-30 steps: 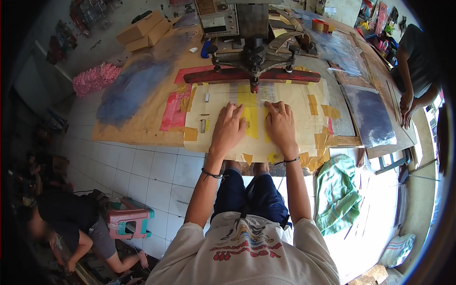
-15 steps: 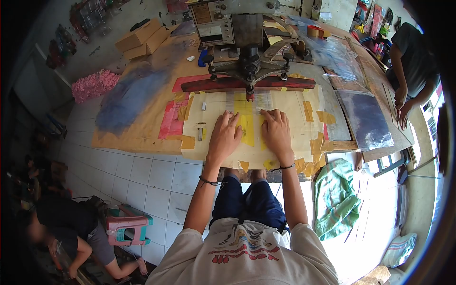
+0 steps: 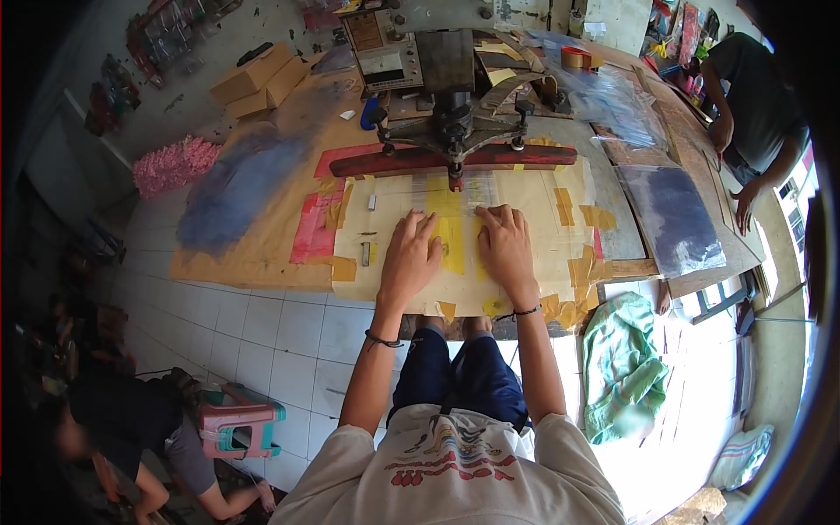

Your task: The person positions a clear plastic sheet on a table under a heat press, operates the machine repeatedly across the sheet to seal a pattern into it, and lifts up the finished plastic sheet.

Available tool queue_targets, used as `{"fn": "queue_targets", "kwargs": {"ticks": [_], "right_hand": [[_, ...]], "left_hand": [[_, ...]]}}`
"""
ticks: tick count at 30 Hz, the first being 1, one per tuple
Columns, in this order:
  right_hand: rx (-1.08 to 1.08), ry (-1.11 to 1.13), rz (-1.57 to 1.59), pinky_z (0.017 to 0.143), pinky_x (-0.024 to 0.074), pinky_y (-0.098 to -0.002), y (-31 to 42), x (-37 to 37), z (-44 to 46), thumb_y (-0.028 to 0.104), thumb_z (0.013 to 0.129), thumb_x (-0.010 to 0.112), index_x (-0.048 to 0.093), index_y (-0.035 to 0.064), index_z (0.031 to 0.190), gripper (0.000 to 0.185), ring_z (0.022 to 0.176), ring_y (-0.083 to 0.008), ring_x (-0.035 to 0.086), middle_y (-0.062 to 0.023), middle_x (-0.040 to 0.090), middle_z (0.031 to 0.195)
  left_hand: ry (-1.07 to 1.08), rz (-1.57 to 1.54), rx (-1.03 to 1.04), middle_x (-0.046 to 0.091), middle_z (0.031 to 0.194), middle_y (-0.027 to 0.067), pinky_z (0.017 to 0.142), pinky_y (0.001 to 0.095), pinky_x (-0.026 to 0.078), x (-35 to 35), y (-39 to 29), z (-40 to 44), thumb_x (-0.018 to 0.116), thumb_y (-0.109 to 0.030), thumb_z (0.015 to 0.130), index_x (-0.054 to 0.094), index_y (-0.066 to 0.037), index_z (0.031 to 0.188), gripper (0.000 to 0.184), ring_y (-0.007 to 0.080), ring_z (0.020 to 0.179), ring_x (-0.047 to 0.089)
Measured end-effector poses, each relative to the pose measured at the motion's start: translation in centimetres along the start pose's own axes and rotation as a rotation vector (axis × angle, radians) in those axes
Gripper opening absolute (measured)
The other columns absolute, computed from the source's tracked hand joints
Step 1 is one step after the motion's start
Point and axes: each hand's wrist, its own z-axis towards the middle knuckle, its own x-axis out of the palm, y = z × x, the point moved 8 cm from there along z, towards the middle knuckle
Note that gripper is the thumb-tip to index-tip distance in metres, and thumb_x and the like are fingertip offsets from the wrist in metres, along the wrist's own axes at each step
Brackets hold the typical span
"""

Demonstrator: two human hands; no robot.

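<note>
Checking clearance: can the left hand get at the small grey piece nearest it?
Likely yes: the left hand is over the cream sheet, just right of the small grey piece, and nothing visible stands between them.

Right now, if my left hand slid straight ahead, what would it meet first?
Probably the red bar, beyond the flat clear film; bar height is unclear, so your left hand might pass underneath.

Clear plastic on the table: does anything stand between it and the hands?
Nothing visible does: the left hand and right hand are at the near end of the clear plastic. The red bar crosses beyond them, at its far end.
</note>
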Motion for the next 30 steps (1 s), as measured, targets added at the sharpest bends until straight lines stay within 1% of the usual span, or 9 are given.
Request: {"fn": "queue_targets", "kwargs": {"ticks": [8,23,26,30], "right_hand": [[-0.004,-0.007,0.016,0.11,0.0453,-0.0466,-0.02,0.0,-0.08,0.008,0.091,0.062,0.072,0.0071,0.13,0.04,0.121,-0.0343,0.058,-0.014,0.066,0.121],[0.014,0.023,0.016,0.11,0.0454,-0.0479,0.13,-0.14,0.02,0.008,0.093,0.06,0.072,0.006,0.131,0.04,0.123,-0.0367,0.057,-0.0149,0.066,0.123],[0.009,0.022,0.014,0.11,0.0452,-0.0475,0.13,-0.15,0.06,0.008,0.093,0.06,0.072,0.0059,0.131,0.04,0.122,-0.0361,0.057,-0.0148,0.066,0.123],[0.011,0.029,0.006,0.111,0.0451,-0.0472,0.1,-0.09,0.02,0.008,0.093,0.06,0.071,0.0059,0.132,0.04,0.121,-0.0354,0.057,-0.0146,0.066,0.123]], "left_hand": [[0.015,-0.007,-0.016,0.056,0.143,0.0195,0.116,0.0462,0.045,-0.06,-0.05,-0.04,0.065,-0.013,0.1,0.061,0.004,0.143,0.046,0.0387,0.139,0.053],[0.025,0.012,-0.034,0.055,0.144,0.0183,0.115,0.0458,0.046,-0.04,0.07,0.0,0.065,-0.014,0.1,0.061,0.001,0.144,0.046,0.0379,0.137,0.054],[0.022,0.024,-0.031,0.055,0.144,0.0179,0.115,0.0458,0.046,-0.11,-0.04,0.01,0.065,-0.014,0.1,0.061,0.002,0.144,0.047,0.0377,0.137,0.054],[0.012,0.015,-0.008,0.055,0.141,0.0179,0.114,0.0463,0.046,-0.18,-0.24,0.06,0.065,-0.014,0.099,0.062,0.006,0.141,0.046,0.0379,0.131,0.055]]}}
